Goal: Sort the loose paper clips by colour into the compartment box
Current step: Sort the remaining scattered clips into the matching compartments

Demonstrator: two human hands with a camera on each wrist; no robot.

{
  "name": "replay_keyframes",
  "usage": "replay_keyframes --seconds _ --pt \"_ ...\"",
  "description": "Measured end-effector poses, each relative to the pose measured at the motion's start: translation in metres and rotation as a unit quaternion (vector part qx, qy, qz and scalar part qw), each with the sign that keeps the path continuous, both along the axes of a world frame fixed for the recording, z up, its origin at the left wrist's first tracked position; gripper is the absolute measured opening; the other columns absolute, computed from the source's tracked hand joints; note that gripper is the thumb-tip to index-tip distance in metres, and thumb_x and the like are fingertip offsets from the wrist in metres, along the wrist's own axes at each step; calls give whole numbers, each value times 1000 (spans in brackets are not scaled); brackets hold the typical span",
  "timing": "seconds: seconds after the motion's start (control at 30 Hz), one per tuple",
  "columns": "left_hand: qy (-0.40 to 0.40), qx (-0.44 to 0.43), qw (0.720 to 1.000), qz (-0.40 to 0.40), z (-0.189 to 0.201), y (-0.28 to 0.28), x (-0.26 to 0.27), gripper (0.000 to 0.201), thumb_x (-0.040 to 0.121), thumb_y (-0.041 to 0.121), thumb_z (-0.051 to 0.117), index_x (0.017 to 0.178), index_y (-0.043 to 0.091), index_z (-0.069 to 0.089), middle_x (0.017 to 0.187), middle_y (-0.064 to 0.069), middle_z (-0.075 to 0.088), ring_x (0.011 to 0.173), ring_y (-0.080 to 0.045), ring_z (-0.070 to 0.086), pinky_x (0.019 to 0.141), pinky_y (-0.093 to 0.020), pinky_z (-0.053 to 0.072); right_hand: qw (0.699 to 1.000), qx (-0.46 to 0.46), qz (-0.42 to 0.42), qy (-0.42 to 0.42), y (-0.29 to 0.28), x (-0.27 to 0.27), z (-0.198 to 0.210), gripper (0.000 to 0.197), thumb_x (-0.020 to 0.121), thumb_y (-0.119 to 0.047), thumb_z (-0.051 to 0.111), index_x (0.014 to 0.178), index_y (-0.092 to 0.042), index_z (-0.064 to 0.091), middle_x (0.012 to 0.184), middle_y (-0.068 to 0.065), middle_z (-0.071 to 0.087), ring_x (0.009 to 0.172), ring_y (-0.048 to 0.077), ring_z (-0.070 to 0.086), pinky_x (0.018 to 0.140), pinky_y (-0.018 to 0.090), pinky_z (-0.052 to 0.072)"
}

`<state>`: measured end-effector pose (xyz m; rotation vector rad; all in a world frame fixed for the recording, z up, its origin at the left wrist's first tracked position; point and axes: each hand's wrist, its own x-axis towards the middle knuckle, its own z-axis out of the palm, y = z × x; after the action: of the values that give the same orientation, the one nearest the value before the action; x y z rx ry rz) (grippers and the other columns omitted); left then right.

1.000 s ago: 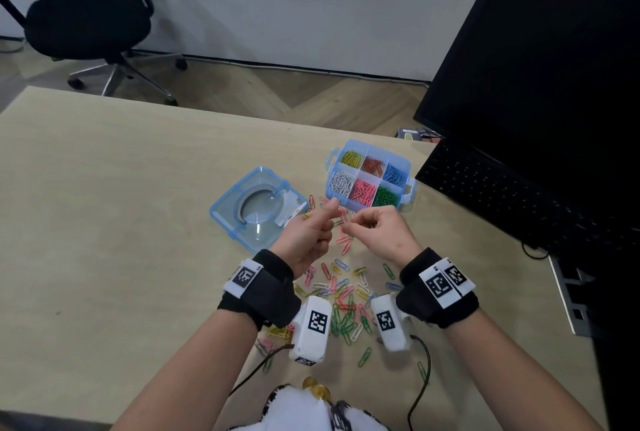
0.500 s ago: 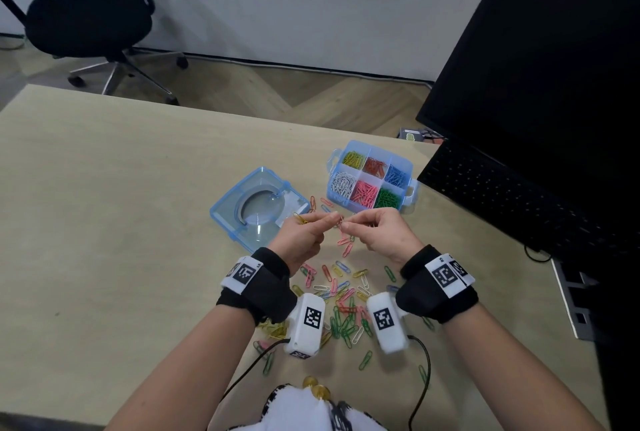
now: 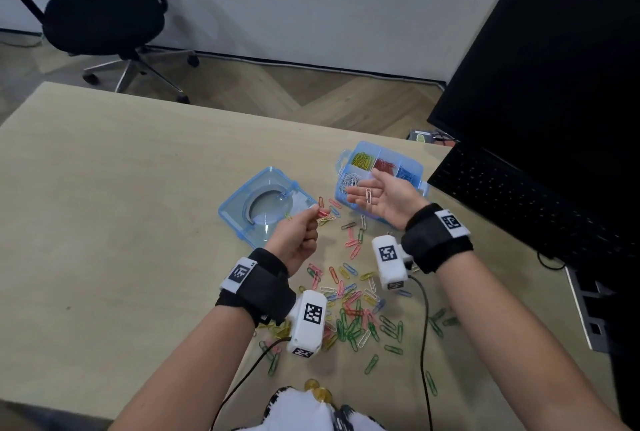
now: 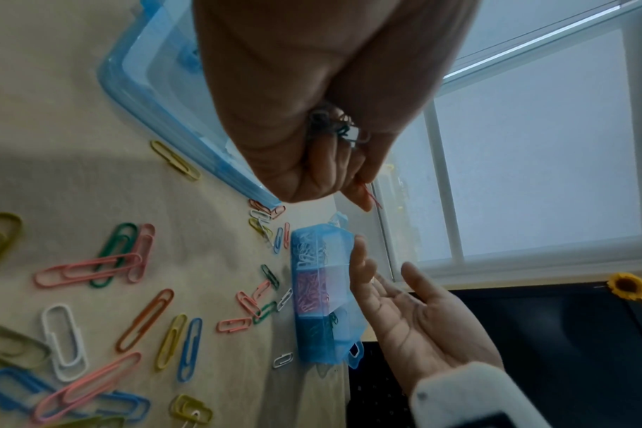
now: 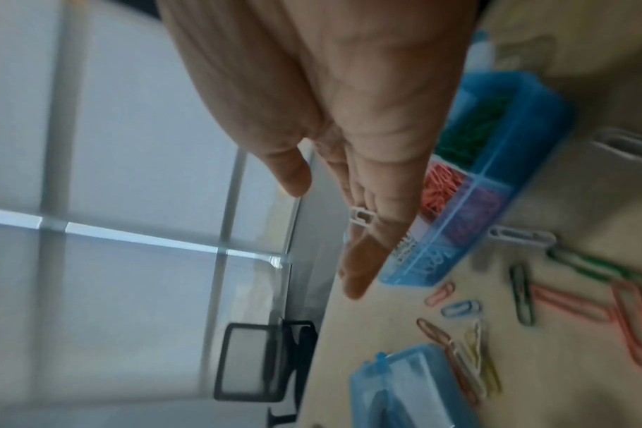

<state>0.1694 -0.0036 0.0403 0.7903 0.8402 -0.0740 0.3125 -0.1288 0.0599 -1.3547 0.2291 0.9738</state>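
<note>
Right hand (image 3: pixel 384 200) raised palm-up over compartment box (image 3: pixel 414 167), fingers spread flat, white clip (image 3: pixel 369 195) lying on them. Left hand (image 3: pixel 294 240) curled, pinching red clip (image 3: pixel 323 213) above lid (image 3: pixel 242 212). Loose paper clips (image 3: pixel 349 312) scattered across counter (image 3: pixel 104 205).

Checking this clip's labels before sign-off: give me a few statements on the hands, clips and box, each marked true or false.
1. The right hand lies palm up with a white paper clip on it. True.
2. The left hand is flat and empty. False: it is curled, pinching a red paper clip.
3. The translucent blue compartment box stands open, its lid lying apart on the table. True.
4. The beige table holds no loose clips. False: many lie scattered.
</note>
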Motion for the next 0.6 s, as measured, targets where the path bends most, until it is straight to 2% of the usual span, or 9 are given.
replay_keyframes --seconds 0.07,0.17,0.2,0.27,0.33,0.37,0.53,0.6 --pt "3 -8 1000 -1 0 -1 0 25 101 26 46 89 13 64 52 10 26 40 -3 21 35 -11 18 996 66 -6 56 -12 -3 1 35 103 -20 34 119 8 46 111 29 65 96 37 67 76 32 58" --pt "3 -16 1000 -11 0 -6 2 24 101 28 45 90 14 61 50 10 26 39 -3 21 35 -10 18 997 72 12 30 -25 -5 0 29 97 3 36 125 9 42 113 29 64 103 39 65 89 36 55" --pt "3 -18 1000 -15 1 -8 3 25 101 28 44 90 14 61 50 11 26 39 -3 22 34 -10 18 998 57 19 12 -30 -5 -2 31 95 9 36 124 10 43 115 29 63 103 38 66 88 35 55" --pt "2 -20 1000 -19 3 -13 4 26 102 27 44 87 13 61 50 10 26 38 -3 22 34 -10 18 999 -2 32 -36 -36 -3 -2 30 93 15 37 122 13 47 115 29 62 98 35 67 79 31 59" --pt "3 -18 1000 -24 4 -16 5 25 101 26 45 87 13 61 50 10 26 38 -3 22 34 -10 18 992 -75 38 -91 -38 2 -3 22 93 14 43 115 13 48 112 31 62 91 34 68 69 27 60" --pt "4 -17 999 -27 3 -17 5 24 101 26 46 88 14 61 50 10 26 38 -3 22 34 -10 18 987 -104 44 -116 -37 5 -2 19 93 12 46 112 12 48 110 32 62 90 34 68 67 26 60" --pt "1 -12 1000 -21 2 -21 3 18 98 25 52 94 13 66 51 10 27 38 -3 23 34 -11 20 958 -171 106 -205 -11 18 6 22 90 -1 60 109 10 56 93 23 70 75 27 72 70 29 59" --pt "0 -10 1000 -15 2 -20 2 15 95 24 56 95 13 66 51 10 28 39 -3 24 34 -11 21 952 -174 107 -226 4 23 7 20 91 -4 61 108 7 59 95 21 70 73 24 71 72 30 59"
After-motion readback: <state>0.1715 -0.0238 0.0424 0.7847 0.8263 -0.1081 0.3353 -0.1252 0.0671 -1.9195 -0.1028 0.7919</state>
